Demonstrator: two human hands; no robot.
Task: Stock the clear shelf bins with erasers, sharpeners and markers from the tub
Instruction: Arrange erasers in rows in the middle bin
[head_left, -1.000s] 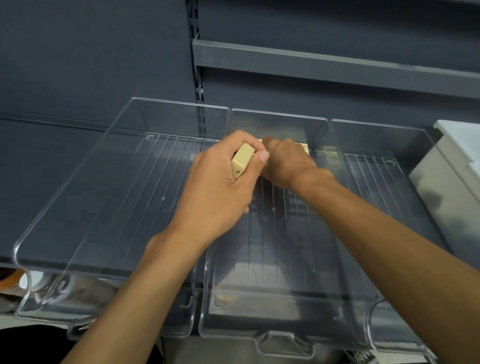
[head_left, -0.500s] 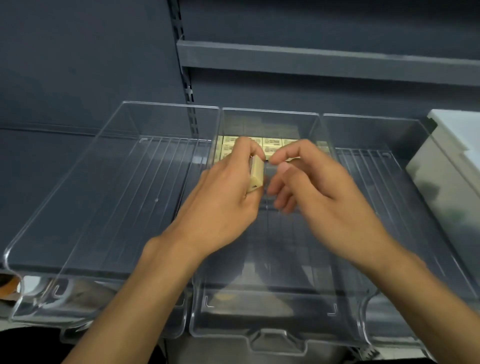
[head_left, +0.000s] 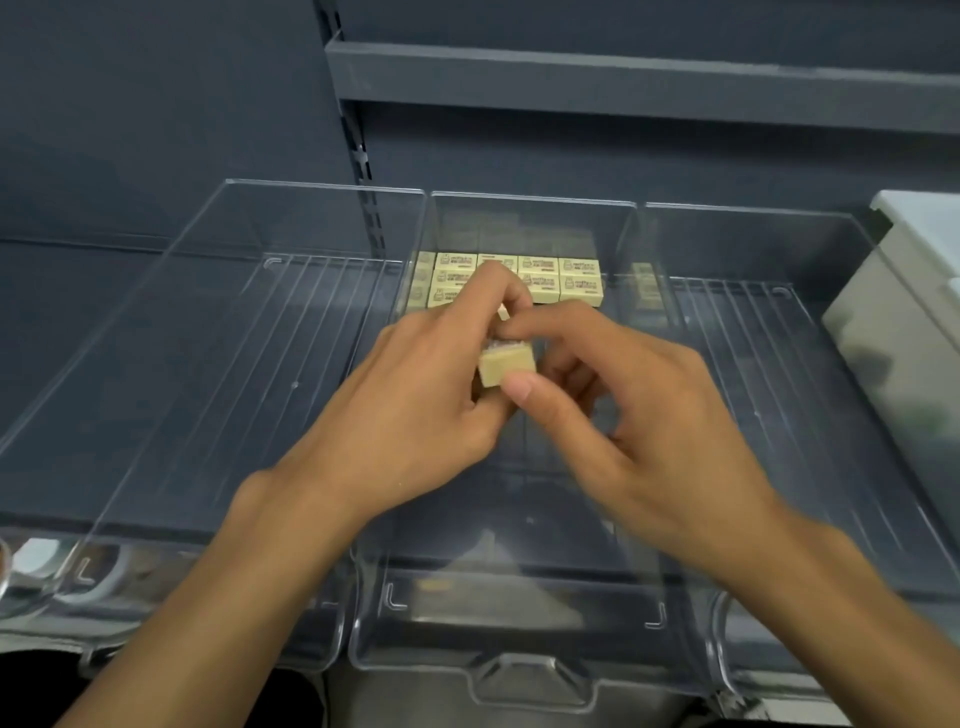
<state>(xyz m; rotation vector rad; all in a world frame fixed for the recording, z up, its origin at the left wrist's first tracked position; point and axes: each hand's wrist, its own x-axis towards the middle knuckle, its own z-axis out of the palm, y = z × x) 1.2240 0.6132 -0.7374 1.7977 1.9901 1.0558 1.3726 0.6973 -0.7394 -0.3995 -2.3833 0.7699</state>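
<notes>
Nearest you, the front lip of the middle bin (head_left: 519, 670) stands bare, and most of its ribbed floor carries no stock. Above that floor, your left hand (head_left: 410, 415) has its fingers curled round a cream eraser (head_left: 506, 364), its square end facing you. Your right hand (head_left: 654, 426) meets it there, thumb on the near end and forefinger over the top, in a narrow pinch. Whether the left hand holds more erasers behind this one cannot be told. Further in, the stocked erasers (head_left: 561, 278) lie flat in neat rows against the back wall of the same bin. The lowest row appears to stop short on the right, though your fingers hide part of it. The left bin (head_left: 156, 364) and the right bin (head_left: 779, 364) show no goods. The white tub (head_left: 904, 322) sits at the far right, and the upper shelf (head_left: 623, 88) runs overhead. Judgement: the eraser step is in hand, at a hand-to-hand transfer, with sharpeners and markers not begun. The next move calls for the right hand to take the eraser alone, turn it label up, and seat it flush beside the last one placed without nudging the rows.
</notes>
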